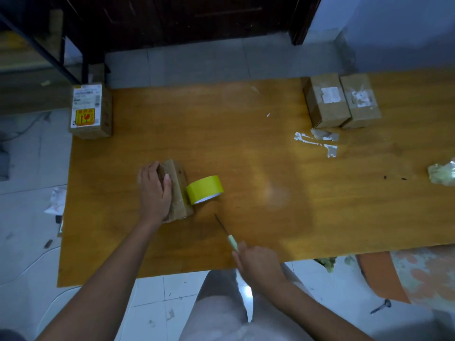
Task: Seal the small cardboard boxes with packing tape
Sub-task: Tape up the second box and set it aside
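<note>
Nearest the viewer, at the table's front edge, the right hand [258, 264] is closed around the pale green handle of a small knife [225, 232]. Its thin dark blade is pointed up and left toward a yellow roll of tape [204, 189].

The roll is taken as the landmark. It is seen lying on the orange-brown wooden table [246, 143], and it appears to be touching the right side of a small brown cardboard box [178, 193]. That box is pressed down by the left hand [154, 190], with the palm laid flat on top and the thumb stretched across it. Whether a strip already joins roll and box cannot be told.

The step in hand is judged to be cutting the tape. It would be done well if the tape were kept taut, the box held firmly, and the blade drawn close to the box edge, away from the pressing fingers.

Far right of the roll and beyond it, torn white scraps [317, 142] are seen, then two more brown boxes [342, 102] side by side. Far left and beyond, a labelled box [88, 110] is stood at the table's corner.
</note>
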